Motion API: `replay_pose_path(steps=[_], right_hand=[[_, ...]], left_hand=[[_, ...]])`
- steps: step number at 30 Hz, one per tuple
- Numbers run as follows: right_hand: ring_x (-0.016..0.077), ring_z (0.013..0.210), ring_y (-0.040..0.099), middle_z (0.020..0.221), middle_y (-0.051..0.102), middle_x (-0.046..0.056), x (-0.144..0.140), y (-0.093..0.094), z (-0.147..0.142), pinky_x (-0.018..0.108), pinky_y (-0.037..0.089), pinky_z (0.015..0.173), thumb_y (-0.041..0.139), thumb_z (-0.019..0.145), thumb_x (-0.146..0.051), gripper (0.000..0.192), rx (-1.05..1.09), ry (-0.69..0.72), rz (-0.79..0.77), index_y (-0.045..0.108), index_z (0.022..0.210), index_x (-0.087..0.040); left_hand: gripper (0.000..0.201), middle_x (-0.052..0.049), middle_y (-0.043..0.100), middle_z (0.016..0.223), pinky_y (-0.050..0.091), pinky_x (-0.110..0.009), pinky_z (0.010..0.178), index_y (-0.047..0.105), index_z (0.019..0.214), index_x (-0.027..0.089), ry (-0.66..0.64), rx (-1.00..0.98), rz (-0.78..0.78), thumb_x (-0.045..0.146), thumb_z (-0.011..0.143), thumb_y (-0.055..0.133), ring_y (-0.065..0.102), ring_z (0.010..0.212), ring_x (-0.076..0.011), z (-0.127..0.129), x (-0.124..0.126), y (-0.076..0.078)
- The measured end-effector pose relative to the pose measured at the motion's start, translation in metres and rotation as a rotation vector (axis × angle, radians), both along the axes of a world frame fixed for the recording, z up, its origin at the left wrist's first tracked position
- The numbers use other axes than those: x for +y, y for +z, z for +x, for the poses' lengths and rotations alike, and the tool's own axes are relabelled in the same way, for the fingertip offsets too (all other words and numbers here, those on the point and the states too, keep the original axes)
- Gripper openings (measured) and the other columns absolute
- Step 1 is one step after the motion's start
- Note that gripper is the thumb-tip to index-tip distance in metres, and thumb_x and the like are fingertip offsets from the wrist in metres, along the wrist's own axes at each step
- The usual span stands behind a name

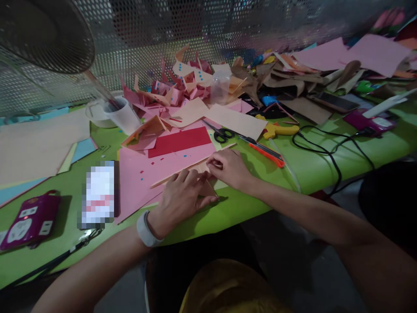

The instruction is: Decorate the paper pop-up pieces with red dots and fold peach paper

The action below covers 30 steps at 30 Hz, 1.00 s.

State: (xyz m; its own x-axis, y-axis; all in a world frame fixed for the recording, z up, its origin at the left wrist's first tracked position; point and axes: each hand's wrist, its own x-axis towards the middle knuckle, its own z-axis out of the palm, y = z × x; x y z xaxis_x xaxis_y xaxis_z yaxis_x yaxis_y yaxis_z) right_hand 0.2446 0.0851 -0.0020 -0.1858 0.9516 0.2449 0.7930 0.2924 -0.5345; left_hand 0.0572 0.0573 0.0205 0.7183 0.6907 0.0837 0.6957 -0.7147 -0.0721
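My left hand (184, 191), with a pale band on the wrist, rests on a sheet of peach paper (202, 168). Its fingers are bent over the paper and the thumb is spread apart. Close beside it, my right hand (230, 167) is closed, fingertips pinched at the same paper; the exact grip is partly hidden. A long thin pale strip (159, 182) runs along the paper's far side, passing behind both hands. Beneath lies pink paper (133, 187) with small red and blue bits. Beyond it are a red paper rectangle (180, 141) and black scissors (222, 135).
An orange utility knife (267, 154) and a yellow tool (280, 130) lie to the right, near black cables (332, 152). At left are a phone (99, 195) and a purple power block (31, 219). Folded paper (189, 82), a plastic cup (122, 115) and a fan (48, 34) stand behind.
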Motion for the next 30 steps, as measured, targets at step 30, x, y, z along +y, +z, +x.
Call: replay_pose_path(steps=[30], right_hand=[[0.0198, 0.084, 0.055, 0.079, 0.066, 0.002, 0.0018, -0.0019, 0.0016, 0.035, 0.032, 0.081, 0.058, 0.086, -0.02, 0.008, 0.012, 0.024, 0.002, 0.065, 0.081, -0.022]], left_hand=[[0.064, -0.011, 0.062, 0.104, 0.049, -0.039, 0.074, 0.059, 0.124, 0.018, -0.015, -0.003, 0.035, 0.068, 0.091, 0.037, 0.058, 0.093, -0.0266, 0.0, 0.0003, -0.0015]])
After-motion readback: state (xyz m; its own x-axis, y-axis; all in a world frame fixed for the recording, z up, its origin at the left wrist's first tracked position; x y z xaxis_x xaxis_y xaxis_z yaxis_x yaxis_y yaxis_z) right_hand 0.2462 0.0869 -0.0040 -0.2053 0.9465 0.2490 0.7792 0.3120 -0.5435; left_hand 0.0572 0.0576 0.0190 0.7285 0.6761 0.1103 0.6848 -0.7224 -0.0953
